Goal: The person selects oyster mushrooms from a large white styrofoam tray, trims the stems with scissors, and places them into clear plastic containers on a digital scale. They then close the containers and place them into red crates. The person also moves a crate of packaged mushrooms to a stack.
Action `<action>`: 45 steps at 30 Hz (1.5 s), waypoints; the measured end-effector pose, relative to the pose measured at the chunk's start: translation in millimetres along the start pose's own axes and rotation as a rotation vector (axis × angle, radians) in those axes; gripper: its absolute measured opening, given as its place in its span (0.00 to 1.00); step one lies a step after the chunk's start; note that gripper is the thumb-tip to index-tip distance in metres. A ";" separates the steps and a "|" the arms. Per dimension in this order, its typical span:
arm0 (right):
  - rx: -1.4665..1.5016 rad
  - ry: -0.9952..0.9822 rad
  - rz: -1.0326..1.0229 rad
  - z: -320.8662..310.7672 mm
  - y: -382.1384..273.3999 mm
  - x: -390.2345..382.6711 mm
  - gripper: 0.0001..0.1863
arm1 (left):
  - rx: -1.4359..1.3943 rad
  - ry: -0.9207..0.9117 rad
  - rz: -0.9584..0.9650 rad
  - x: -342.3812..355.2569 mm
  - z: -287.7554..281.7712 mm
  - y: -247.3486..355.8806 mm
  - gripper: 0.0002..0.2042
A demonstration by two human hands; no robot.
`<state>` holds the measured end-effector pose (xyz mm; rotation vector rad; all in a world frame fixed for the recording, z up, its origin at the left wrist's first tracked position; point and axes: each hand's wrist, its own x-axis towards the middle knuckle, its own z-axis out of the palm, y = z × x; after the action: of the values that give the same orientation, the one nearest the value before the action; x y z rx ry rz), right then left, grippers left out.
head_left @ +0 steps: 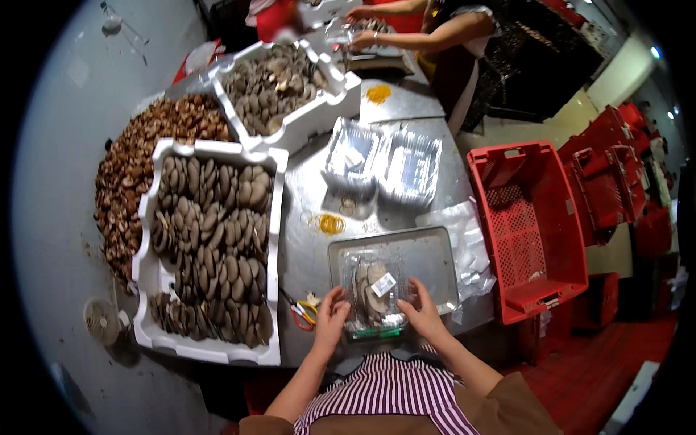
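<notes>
2 white foam boxes, near left (217,353) and farther off (315,125), heaped with grey-brown mushrooms (217,254). Red crate (518,243) right. Clear box (373,329): near, on metal tray (430,257), white label (383,285), pale mushrooms (362,288) inside. Left hand (330,319) and right hand (426,319) flank it, fingers curved; cannot tell if gripping. Tray shows bare right of it; bench (301,250) open between tray and near foam box.

- ok so nothing here is actually readable, print's way too tiny
- closest thing is the white label (383,285) stuck on the clear pack (372,297), tilted, with dark marks I can't make out
- there's also a white patch (354,157) on the stacked clear trays (355,138), can't tell if it's a label or not
</notes>
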<state>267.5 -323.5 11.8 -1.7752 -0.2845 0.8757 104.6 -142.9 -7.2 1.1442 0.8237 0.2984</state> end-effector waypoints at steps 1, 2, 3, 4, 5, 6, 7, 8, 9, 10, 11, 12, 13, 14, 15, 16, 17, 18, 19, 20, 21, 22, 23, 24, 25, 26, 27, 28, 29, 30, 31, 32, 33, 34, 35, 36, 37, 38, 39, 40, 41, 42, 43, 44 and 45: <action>-0.004 -0.030 -0.020 -2.6 3.8 0.9 0.39 | -0.016 0.016 -0.006 -3.4 4.5 6.6 0.23; -0.053 -0.038 -0.003 -2.9 -10.7 -1.6 0.39 | -0.003 0.014 -0.001 -5.1 6.0 8.9 0.21; -0.102 -0.045 0.014 -4.4 -28.5 -6.5 0.39 | 0.009 0.025 -0.005 -6.4 9.3 12.5 0.20; -0.142 -0.063 -0.003 -8.1 -36.0 -8.9 0.39 | 0.019 0.037 -0.008 -10.5 13.6 18.9 0.20; -0.176 -0.088 -0.027 -9.1 -38.4 -5.8 0.39 | 0.035 0.055 -0.005 -12.3 15.3 21.0 0.20; -0.208 -0.112 -0.052 -11.0 -40.4 -2.7 0.39 | 0.039 0.075 -0.008 -15.5 17.6 19.3 0.19; -0.228 -0.131 -0.082 -13.6 -43.5 0.4 0.39 | 0.023 0.094 -0.008 -18.0 21.1 19.4 0.19; -0.251 -0.145 -0.110 -16.6 -46.6 4.9 0.39 | 0.003 0.108 -0.010 -17.6 25.6 19.2 0.19; -0.272 -0.159 -0.139 -19.3 -47.9 9.0 0.39 | -0.017 0.121 -0.011 -18.4 29.2 16.8 0.19; -0.289 -0.172 -0.134 -21.8 -46.9 12.1 0.40 | -0.028 0.137 0.004 -19.4 31.2 9.7 0.19; -0.302 -0.182 -0.149 -24.8 -46.8 15.6 0.40 | -0.030 0.154 0.011 -19.5 35.5 8.9 0.19; -0.313 -0.191 -0.164 -27.6 -46.2 18.3 0.39 | -0.031 0.170 0.019 -19.6 40.2 9.7 0.19; -0.324 -0.201 -0.179 -30.3 -45.1 19.9 0.39 | -0.032 0.185 0.026 -20.3 44.1 9.1 0.19; -0.329 -0.211 -0.188 -32.4 -44.6 22.1 0.39 | -0.029 0.204 0.033 -20.3 46.1 7.1 0.19; -0.334 -0.221 -0.196 -34.5 -43.9 23.8 0.39 | -0.025 0.222 0.039 -20.2 47.7 4.3 0.19; -0.337 -0.230 -0.205 -36.0 -43.1 25.1 0.40 | -0.020 0.240 0.045 -20.8 49.1 2.4 0.19; -0.329 -0.238 -0.202 -37.5 -43.5 26.6 0.40 | -0.029 0.246 0.043 -20.5 51.2 3.8 0.19; -0.321 -0.245 -0.200 -38.4 -43.8 27.7 0.40 | -0.038 0.252 0.041 -20.3 53.1 6.3 0.19; -0.312 -0.252 -0.197 -39.2 -44.1 28.5 0.40 | -0.046 0.257 0.039 -20.5 54.6 7.8 0.19; -0.314 -0.258 -0.199 -39.9 -45.1 29.6 0.40 | -0.042 0.260 0.045 -20.3 55.5 8.4 0.19; -0.316 -0.263 -0.200 -40.5 -46.2 30.2 0.41 | -0.038 0.262 0.052 -20.3 56.0 9.0 0.19; -0.317 -0.268 -0.201 -41.1 -47.0 30.6 0.41 | -0.033 0.264 0.058 -20.5 56.3 9.7 0.19; -0.321 -0.272 -0.204 -41.2 -47.2 31.1 0.41 | -0.041 0.266 0.045 -20.6 56.1 10.1 0.19; -0.324 -0.275 -0.206 -41.4 -47.1 31.1 0.41 | -0.049 0.267 0.031 -21.5 55.8 10.3 0.20; -0.327 -0.279 -0.208 -41.8 -47.3 31.3 0.41 | -0.058 0.269 0.018 -22.1 55.9 10.6 0.20; -0.328 -0.283 -0.208 -42.2 -47.5 31.7 0.41 | -0.053 0.274 0.026 -22.3 56.4 9.9 0.20; -0.328 -0.287 -0.207 -42.7 -48.0 32.1 0.41 | -0.049 0.279 0.033 -22.3 56.6 9.1 0.19; -0.328 -0.292 -0.206 -43.1 -48.4 32.4 0.41 | -0.045 0.285 0.041 -22.3 57.0 8.9 0.19; -0.325 -0.294 -0.207 -43.5 -48.2 32.7 0.41 | -0.045 0.286 0.040 -22.2 57.5 9.3 0.19; -0.322 -0.296 -0.207 -43.9 -48.1 32.8 0.41 | -0.045 0.287 0.040 -22.3 58.0 10.0 0.19; -0.319 -0.298 -0.208 -44.2 -47.9 32.8 0.41 | -0.046 0.288 0.039 -22.4 58.3 10.6 0.19; -0.320 -0.298 -0.221 -44.6 -47.2 33.0 0.41 | -0.045 0.291 0.041 -22.3 58.8 10.7 0.19; -0.321 -0.298 -0.234 -45.0 -46.2 33.3 0.40 | -0.044 0.293 0.043 -22.6 59.3 10.7 0.19; -0.322 -0.298 -0.247 -45.1 -46.0 33.7 0.40 | -0.043 0.295 0.044 -22.8 59.7 11.0 0.19; -0.329 -0.302 -0.239 -45.5 -46.1 34.1 0.40 | -0.032 0.295 0.050 -22.8 59.9 10.7 0.19; -0.337 -0.306 -0.231 -45.9 -46.6 34.2 0.40 | -0.020 0.295 0.056 -22.8 59.9 10.5 0.19; -0.344 -0.311 -0.223 -46.3 -47.2 34.2 0.40 | -0.008 0.295 0.062 -22.8 60.1 10.5 0.19; -0.338 -0.314 -0.214 -46.4 -47.8 34.0 0.40 | -0.015 0.294 0.061 -23.0 60.1 10.7 0.19; -0.332 -0.317 -0.204 -46.5 -48.4 33.7 0.41 | -0.022 0.293 0.059 -23.1 60.3 11.1 0.19; -0.326 -0.320 -0.194 -46.6 -48.6 33.4 0.41 | -0.028 0.292 0.058 -23.4 60.4 11.6 0.19; -0.322 -0.319 -0.196 -46.6 -48.2 33.5 0.41 | -0.032 0.292 0.054 -23.5 60.2 11.5 0.19; -0.317 -0.319 -0.198 -46.6 -47.6 33.5 0.41 | -0.035 0.291 0.050 -23.7 60.0 11.4 0.19; -0.313 -0.318 -0.200 -46.6 -47.1 33.4 0.41 | -0.039 0.291 0.046 -24.0 59.8 11.3 0.19; -0.315 -0.319 -0.202 -46.6 -47.0 33.5 0.41 | -0.039 0.290 0.047 -23.9 59.6 11.0 0.19; -0.317 -0.319 -0.203 -46.7 -47.0 33.4 0.41 | -0.040 0.290 0.049 -23.9 59.3 10.6 0.19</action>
<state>332.9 -319.6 46.6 -1.8480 -0.8363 1.0061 132.5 -193.4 22.3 1.0994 1.0397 0.5274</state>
